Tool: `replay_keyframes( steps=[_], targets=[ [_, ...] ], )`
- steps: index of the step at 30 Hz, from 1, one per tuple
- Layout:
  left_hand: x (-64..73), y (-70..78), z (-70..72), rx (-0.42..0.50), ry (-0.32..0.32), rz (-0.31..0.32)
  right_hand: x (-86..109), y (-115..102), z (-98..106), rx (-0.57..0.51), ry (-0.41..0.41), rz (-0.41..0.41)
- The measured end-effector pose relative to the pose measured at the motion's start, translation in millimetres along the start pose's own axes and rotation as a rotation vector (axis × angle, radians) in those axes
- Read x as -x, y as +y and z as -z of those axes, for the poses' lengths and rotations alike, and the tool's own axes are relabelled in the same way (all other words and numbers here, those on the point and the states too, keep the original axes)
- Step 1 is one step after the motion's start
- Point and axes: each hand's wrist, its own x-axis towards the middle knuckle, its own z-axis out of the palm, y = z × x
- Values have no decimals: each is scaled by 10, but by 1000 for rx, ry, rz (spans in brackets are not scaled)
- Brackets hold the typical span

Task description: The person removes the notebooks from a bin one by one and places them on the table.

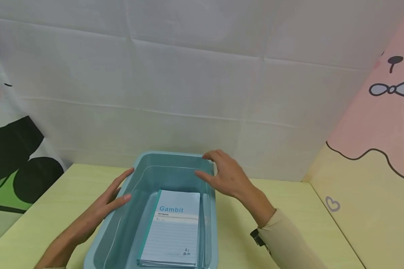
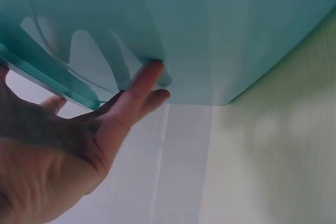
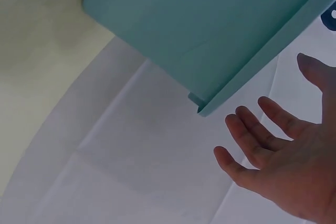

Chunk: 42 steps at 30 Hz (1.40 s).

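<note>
A blue-green plastic bin (image 1: 149, 160) stands on the table, its near end cut off by the head view. Inside lies a stack of "Gambit" notebooks (image 1: 171, 228), pale covers up. My left hand (image 1: 99, 207) is at the left rim, thumb over the edge. In the left wrist view, fairly straight fingers (image 2: 139, 90) touch the bin's outer wall. My right hand (image 1: 229, 173) is at the far right corner, fingers spread and slightly bent. The right wrist view shows that hand (image 3: 286, 163) apart from the rim (image 3: 252, 69), holding nothing.
The pale yellow tabletop (image 1: 272, 209) extends on both sides of the bin. A creased white sheet (image 1: 195, 82) hangs behind it. Cartoon-printed panels flank the table, including a pink one (image 1: 373, 123) at the right.
</note>
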Motion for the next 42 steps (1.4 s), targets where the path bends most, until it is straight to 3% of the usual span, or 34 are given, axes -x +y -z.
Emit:
replay_keyframes(
  steps=[15, 26, 35, 42],
  targets=[
    [-11, 8, -18, 5, -27, 37, -278, -330, 41, -41, -96, 4],
    [-18, -14, -16, 35, -15, 57, -454, -595, 67, -5, -161, -16],
    [-18, -39, -1, 36, -25, 63, -611, -816, -122, 122, -184, -142],
    [-27, -27, -1, 34, -29, 52, -661, -929, -167, 241, -197, -186]
  ],
)
